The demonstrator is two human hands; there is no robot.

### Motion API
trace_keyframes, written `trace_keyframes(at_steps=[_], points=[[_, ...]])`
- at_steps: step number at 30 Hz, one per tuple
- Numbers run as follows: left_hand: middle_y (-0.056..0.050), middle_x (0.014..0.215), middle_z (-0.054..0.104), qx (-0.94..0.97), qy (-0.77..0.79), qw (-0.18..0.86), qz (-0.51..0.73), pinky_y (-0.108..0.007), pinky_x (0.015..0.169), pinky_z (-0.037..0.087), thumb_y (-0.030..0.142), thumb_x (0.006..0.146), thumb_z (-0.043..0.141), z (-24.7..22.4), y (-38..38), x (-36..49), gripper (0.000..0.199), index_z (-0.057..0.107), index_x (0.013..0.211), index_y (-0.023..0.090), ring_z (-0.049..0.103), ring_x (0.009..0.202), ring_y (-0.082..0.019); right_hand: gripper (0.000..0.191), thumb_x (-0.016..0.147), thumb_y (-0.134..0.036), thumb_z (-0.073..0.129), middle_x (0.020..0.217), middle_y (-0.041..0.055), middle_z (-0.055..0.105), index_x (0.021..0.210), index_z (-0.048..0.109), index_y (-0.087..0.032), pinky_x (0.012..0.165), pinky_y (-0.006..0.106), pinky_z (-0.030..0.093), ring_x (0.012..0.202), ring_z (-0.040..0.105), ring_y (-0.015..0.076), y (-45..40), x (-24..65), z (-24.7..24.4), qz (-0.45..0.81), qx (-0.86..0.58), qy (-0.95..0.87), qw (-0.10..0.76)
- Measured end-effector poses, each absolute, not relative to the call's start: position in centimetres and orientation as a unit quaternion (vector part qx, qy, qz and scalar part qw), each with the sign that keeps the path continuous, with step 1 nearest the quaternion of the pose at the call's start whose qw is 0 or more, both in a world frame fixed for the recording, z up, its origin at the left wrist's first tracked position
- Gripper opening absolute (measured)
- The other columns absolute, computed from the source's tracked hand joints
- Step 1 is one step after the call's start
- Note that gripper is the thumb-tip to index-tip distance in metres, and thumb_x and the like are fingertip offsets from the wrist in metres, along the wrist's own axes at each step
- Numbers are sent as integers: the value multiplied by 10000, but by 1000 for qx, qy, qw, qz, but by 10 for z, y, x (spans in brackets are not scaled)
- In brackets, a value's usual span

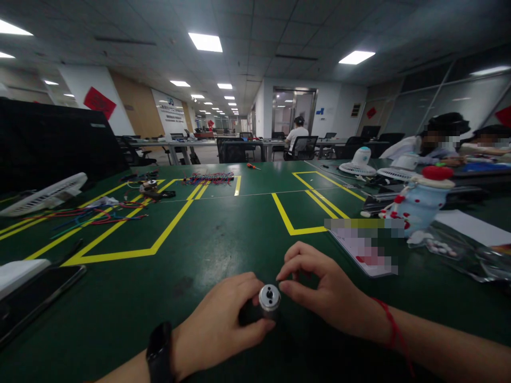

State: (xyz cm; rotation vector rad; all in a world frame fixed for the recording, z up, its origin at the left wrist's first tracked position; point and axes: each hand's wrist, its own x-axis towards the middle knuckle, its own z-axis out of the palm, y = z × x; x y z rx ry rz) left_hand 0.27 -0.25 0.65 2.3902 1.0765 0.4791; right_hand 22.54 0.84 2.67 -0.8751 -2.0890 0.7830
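"At the tabletop's (223,229) near side, which step?"

"Steadying, I judge: my left grip (223,308) holds a metal cylinder (269,298); my right grip (323,282) is narrow beside it, whether loaded I cannot tell. The next move calls for fine control."

"Containers?"

"Rightward, a clear bag (457,251) with pale pieces (440,247); a lidded bottle (429,199), contents hidden."

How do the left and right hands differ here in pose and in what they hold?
The left hand holds the metal cylinder between thumb and fingers; the right hand has thumb and forefinger close together beside it, any small item between them too unclear to tell.
The left hand's wrist bears a black band, the right hand's a red cord.
Both hands are bare, over the green table.
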Motion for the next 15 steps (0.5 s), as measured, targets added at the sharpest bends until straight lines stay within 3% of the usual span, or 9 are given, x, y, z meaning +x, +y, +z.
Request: trace_keyframes(at_steps=[12,15], points=[[-2,862,589,874,392,221,185,-286,694,388,308,853,627,3,-3,4,131,560,881,199,533,772,-183,137,823,-131,626,952,23,575,926,691,-193,766,288,443,861,556,149,-1,215,33,243,-329,-854,322],[1,860,583,874,392,221,183,-282,684,380,310,852,636,4,-3,4,143,551,872,197,527,768,-178,103,840,-168,622,960,26,575,923,679,-192,746,277,447,860,555,148,3,221,33,278,-339,-824,359]])
